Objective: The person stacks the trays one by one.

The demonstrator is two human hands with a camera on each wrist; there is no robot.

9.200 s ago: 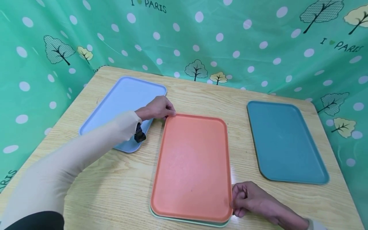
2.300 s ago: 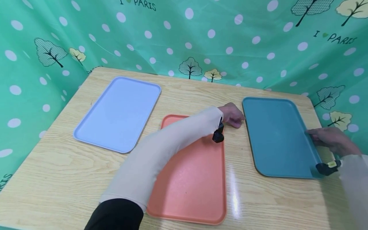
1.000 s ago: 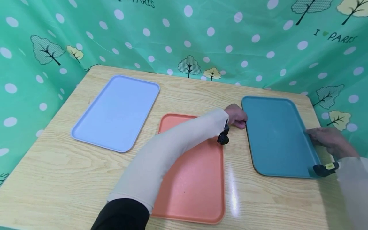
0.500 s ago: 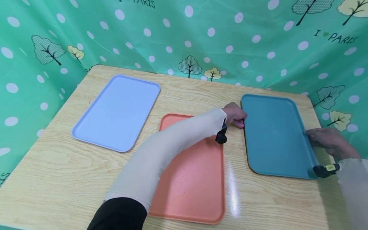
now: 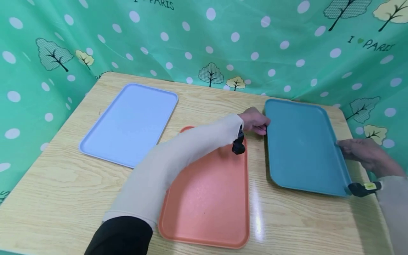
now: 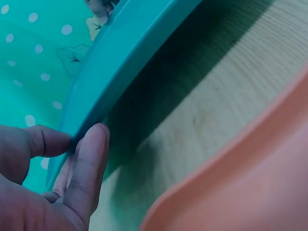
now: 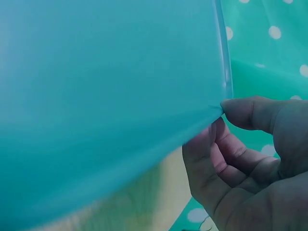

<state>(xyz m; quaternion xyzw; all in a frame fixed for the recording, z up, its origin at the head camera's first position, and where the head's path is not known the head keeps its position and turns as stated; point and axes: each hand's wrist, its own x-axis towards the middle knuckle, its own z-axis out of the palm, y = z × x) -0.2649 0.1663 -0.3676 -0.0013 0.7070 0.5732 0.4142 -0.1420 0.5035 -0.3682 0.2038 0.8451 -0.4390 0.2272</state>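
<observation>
A teal tray [image 5: 302, 148] is raised off the right part of the table, with shadow beneath its left side. My left hand [image 5: 255, 121] pinches its left rim; in the left wrist view, the thumb lies on one side of the rim and the fingers [image 6: 89, 168] on the other. On the opposite rim, my right hand [image 5: 366, 156] pinches with thumb above and fingers below, as the right wrist view shows. An orange tray [image 5: 210, 205] lies on the table, partly covered by my left forearm. Farther left rests a light blue tray [image 5: 130, 124].
The wooden table [image 5: 57, 184] carries all the trays. A green polka-dot curtain [image 5: 178, 39] hangs along its back and sides, close to the teal tray's far right. Each wrist wears a dark strapped camera [image 5: 238, 143].
Both hands were at the orange tray at first, a pale green rim showing under it; later they moved to the teal tray. Since half a second ago, that tray has risen and shifted slightly left.
</observation>
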